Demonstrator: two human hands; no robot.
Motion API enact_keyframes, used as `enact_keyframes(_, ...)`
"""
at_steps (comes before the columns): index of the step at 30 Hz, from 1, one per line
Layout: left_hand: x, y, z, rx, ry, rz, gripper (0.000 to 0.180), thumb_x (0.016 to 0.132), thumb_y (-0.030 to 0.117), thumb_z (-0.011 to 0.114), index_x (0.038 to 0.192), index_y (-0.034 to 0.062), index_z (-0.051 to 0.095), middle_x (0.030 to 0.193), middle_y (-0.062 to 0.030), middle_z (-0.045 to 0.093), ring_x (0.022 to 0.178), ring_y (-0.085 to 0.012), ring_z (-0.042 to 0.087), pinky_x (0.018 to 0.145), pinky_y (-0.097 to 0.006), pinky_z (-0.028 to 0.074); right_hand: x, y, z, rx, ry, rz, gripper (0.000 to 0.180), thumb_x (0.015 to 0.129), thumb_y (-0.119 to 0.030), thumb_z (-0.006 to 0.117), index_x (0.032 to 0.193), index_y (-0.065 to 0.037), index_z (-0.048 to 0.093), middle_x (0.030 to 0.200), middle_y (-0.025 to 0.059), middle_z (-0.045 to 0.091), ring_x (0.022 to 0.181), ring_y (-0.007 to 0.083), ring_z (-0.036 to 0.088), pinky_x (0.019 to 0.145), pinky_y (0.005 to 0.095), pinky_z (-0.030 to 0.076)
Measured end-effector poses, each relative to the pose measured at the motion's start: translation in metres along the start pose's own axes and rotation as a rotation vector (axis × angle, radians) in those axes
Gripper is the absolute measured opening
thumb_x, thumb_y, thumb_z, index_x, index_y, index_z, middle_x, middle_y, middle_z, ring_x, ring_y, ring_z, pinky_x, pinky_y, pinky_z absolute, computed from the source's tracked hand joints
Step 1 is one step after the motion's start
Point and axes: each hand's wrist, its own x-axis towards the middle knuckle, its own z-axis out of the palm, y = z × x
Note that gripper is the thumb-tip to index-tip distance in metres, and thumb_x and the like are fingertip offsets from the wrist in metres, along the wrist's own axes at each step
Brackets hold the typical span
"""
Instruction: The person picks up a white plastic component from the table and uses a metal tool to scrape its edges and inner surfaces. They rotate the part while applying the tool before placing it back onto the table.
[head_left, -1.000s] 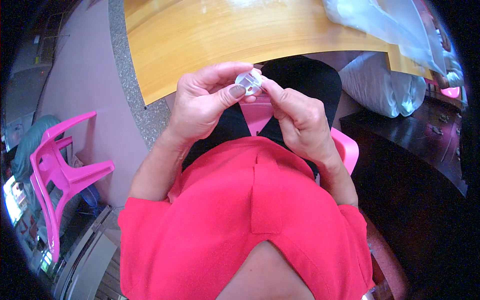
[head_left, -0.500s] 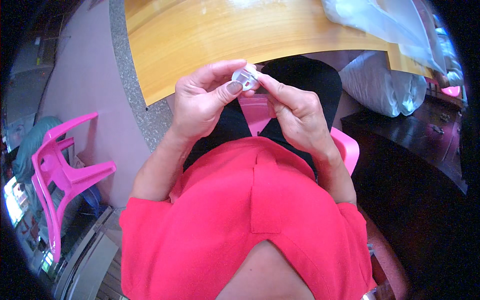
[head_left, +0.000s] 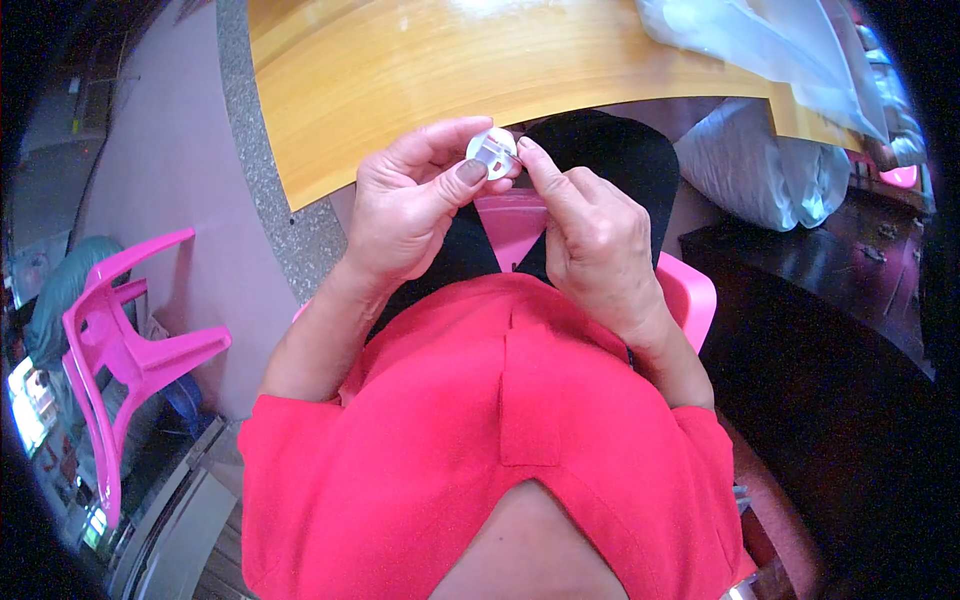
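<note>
My left hand (head_left: pixel 405 195) is closed on a small round white plastic piece (head_left: pixel 482 142), pinching its rim between thumb and fingers. The piece has a raised, partly clear middle and a small slot; its exact kind I cannot make out. From the other side, the outstretched index finger of my right hand (head_left: pixel 595 225) reaches the right edge of the piece. Its remaining fingers are loosely bent, and the thumb is mostly hidden under the hand. Both hands are above my lap, just short of the near edge of a wooden table (head_left: pixel 400 75).
Clear plastic bags (head_left: pixel 745 40) lie on the table's right part. A large filled translucent bag (head_left: pixel 760 165) sits below the table at the right. At the left, a pink plastic chair (head_left: pixel 140 340) stands by a pale wall. I sit on another pink chair (head_left: pixel 690 300).
The right hand has turned and its index finger has straightened, with the thumb moved away from the white piece. The left hand keeps its pinch, and the piece faces slightly more upward.
</note>
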Motion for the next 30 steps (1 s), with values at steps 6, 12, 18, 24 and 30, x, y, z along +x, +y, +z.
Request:
enact_keyframes(6, 0.000, 0.000, 0.001, -0.014, 0.006, -0.018, 0.032, 0.088, 0.000, 0.059, 0.119, -0.0042, 0.056, 0.106, -0.0173, 0.064, 0.090, -0.0215, 0.065, 0.084, -0.032, 0.054, -0.001, 0.000, 0.001, -0.031, 0.004, -0.012, 0.060, 0.069, 0.010, 0.055, 0.126, -0.008, 0.054, 0.071, 0.0105, 0.053, 0.061, 0.0274, 0.057, 0.055, 0.0384, 0.046)
enact_keyframes(12, -0.002, -0.001, 0.000, 0.111, -0.010, 0.003, 0.031, 0.085, -0.002, 0.062, 0.116, -0.0036, 0.058, 0.105, -0.0152, 0.065, 0.089, -0.0185, 0.065, 0.084, -0.030, 0.053, -0.001, -0.001, 0.001, -0.119, -0.006, -0.059, 0.056, 0.070, 0.007, 0.056, 0.124, -0.004, 0.055, 0.068, 0.0094, 0.051, 0.060, 0.0256, 0.056, 0.054, 0.0375, 0.047)
enact_keyframes(18, -0.002, -0.003, 0.001, 0.189, -0.007, 0.003, 0.028, 0.084, -0.004, 0.063, 0.112, -0.0031, 0.061, 0.105, -0.0136, 0.066, 0.090, -0.0168, 0.064, 0.083, -0.029, 0.054, 0.002, -0.002, -0.012, -0.239, -0.124, -0.108, 0.048, 0.071, 0.002, 0.055, 0.119, -0.003, 0.057, 0.068, 0.0086, 0.052, 0.060, 0.0248, 0.057, 0.053, 0.0375, 0.048)
enact_keyframes(24, 0.005, -0.007, 0.002, 0.291, -0.084, 0.026, 0.029, 0.084, -0.004, 0.063, 0.112, -0.0040, 0.061, 0.104, -0.0136, 0.066, 0.093, -0.0181, 0.064, 0.084, -0.030, 0.053, 0.014, 0.012, -0.035, -0.116, -0.291, -0.114, 0.041, 0.072, 0.001, 0.056, 0.112, -0.004, 0.059, 0.068, 0.0105, 0.054, 0.063, 0.0288, 0.059, 0.053, 0.0392, 0.048)
enact_keyframes(30, 0.018, -0.013, 0.011, 0.088, -0.087, 0.005, 0.031, 0.085, 0.000, 0.063, 0.115, -0.0044, 0.058, 0.106, -0.0165, 0.065, 0.092, -0.0208, 0.064, 0.084, -0.033, 0.053, 0.007, 0.017, -0.035, -0.216, -0.150, -0.100, 0.043, 0.072, -0.001, 0.056, 0.115, -0.004, 0.059, 0.066, 0.0084, 0.051, 0.061, 0.0250, 0.057, 0.053, 0.0367, 0.047)
